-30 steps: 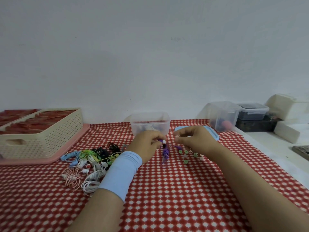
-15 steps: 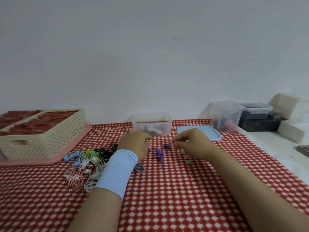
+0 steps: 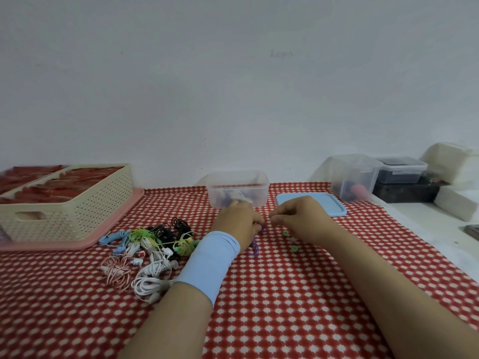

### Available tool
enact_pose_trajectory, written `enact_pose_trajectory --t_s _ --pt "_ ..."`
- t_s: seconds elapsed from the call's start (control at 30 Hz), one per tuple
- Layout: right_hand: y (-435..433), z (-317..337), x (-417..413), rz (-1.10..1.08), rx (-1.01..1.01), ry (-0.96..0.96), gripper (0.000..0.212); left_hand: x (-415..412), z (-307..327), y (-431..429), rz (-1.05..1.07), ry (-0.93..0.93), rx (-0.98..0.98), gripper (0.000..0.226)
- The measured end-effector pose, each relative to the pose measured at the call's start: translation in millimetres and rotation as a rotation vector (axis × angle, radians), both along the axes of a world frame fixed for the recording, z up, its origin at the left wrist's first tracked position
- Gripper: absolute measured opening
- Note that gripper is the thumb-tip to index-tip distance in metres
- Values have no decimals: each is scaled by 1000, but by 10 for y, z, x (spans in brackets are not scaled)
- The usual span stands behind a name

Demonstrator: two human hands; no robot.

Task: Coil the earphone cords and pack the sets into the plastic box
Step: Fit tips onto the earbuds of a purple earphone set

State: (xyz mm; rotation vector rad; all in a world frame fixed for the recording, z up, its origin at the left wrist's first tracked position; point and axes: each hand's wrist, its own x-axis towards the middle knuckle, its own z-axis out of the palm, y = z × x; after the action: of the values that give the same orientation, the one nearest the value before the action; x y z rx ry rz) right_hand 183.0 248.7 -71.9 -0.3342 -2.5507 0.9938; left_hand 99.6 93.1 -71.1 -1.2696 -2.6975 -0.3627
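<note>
My left hand, with a light blue wristband, grips a purple earphone cord low over the red checked cloth; a loop of it hangs below my palm. My right hand sits just to the right, its curled fingertips pinching the same cord close to the left hand. The clear plastic box stands right behind my left hand, with some coiled sets inside. Its blue lid lies flat to the right. A tangled pile of earphones in white, green, black, blue and pink lies to the left.
Small green ear tips lie by my right wrist. A cream perforated basket on a pink tray stands at the far left. Another clear container, dark boxes and white blocks crowd the right back corner.
Both hands have dropped from a raised hold down to the cloth and drawn together. The purple cord, which hung between them, is now bunched under my left hand.
</note>
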Motion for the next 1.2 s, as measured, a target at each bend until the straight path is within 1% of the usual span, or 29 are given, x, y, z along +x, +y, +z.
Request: enact_pose_trajectory --t_s 0.07,0.13,0.2,0.33,0.47,0.53,0.6,0.7,0.77,0.87,0.9,1.0,1.07,1.2 --pt "1 -3 6 0 -45 27 5 2 10 -17 -2 -86 69 21" --pt "-6 8 18 -2 -115 49 4 8 29 -47 -2 -185 86 21" --pt "-10 21 32 -8 -183 56 4 14 65 -87 1 -241 75 24" --pt "-21 31 61 -9 -251 58 4 7 147 -169 0 -256 -11 27" --pt "-26 33 71 9 -238 35 4 -9 183 -200 12 -287 -60 25" --pt "-33 34 74 16 -239 38 5 -21 195 -200 6 -294 -56 23" --pt "-42 46 85 26 -259 49 6 -32 190 -200 0 -309 -9 20" --pt "-68 83 105 43 -301 68 7 -40 136 -217 8 -346 130 12" --pt "-94 99 112 59 -348 87 7 -25 92 -224 17 -423 329 8" --pt "-108 117 121 93 -489 127 10 -13 39 -190 31 -691 748 21" --pt "-110 128 126 104 -542 124 12 -7 32 -175 36 -782 837 23" --pt "-81 150 122 175 -706 126 16 39 41 -143 -4 -1023 961 18" --pt "-74 161 123 224 -758 129 18 82 53 -128 -55 -1143 1003 18" --pt "-93 176 158 271 -719 98 27 115 47 -102 -104 -1206 1015 18"
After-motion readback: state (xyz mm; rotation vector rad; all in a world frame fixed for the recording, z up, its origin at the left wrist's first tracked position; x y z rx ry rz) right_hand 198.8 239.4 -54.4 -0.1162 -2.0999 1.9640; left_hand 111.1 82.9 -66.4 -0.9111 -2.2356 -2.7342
